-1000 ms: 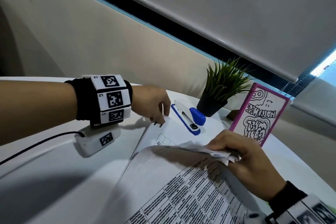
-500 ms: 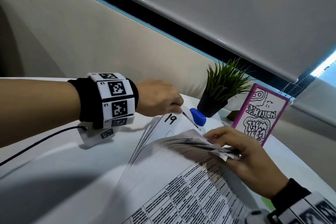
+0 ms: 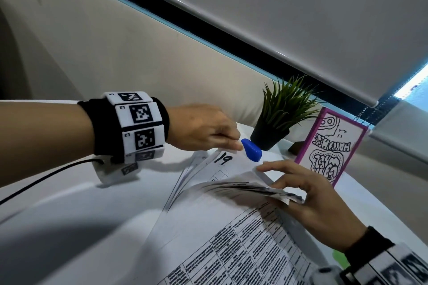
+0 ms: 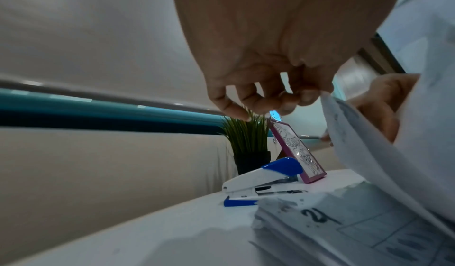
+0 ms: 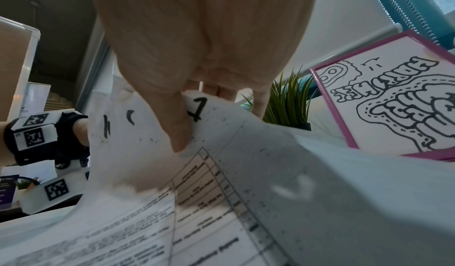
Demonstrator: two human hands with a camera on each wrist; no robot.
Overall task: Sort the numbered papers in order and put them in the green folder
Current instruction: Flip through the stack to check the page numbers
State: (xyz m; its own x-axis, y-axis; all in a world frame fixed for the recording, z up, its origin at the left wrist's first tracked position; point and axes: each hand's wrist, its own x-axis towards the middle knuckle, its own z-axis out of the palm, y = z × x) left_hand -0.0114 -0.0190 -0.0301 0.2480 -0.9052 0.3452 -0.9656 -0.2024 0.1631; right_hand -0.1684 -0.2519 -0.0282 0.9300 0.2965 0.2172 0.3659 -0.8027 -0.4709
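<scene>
Lifted further by the pinching left hand (image 3: 203,129), the white sheet marked 19 (image 3: 228,164) stood at twelve o'clock of the right hand (image 3: 308,201)'s gripped white paper bundle (image 3: 245,188); separating single corners seemed wise.

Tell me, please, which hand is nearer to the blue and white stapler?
Left. The left hand has its fingertips beside the blue and white stapler; the right hand is lower, holding the fanned paper stack.

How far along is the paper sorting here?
Mid-sort. Left hand pinches a corner beside the sheet marked 19; right hand grips a fanned bundle. A sheet that looks like 21 tops the flat stack. Nothing filed yet; folder barely visible.
</scene>
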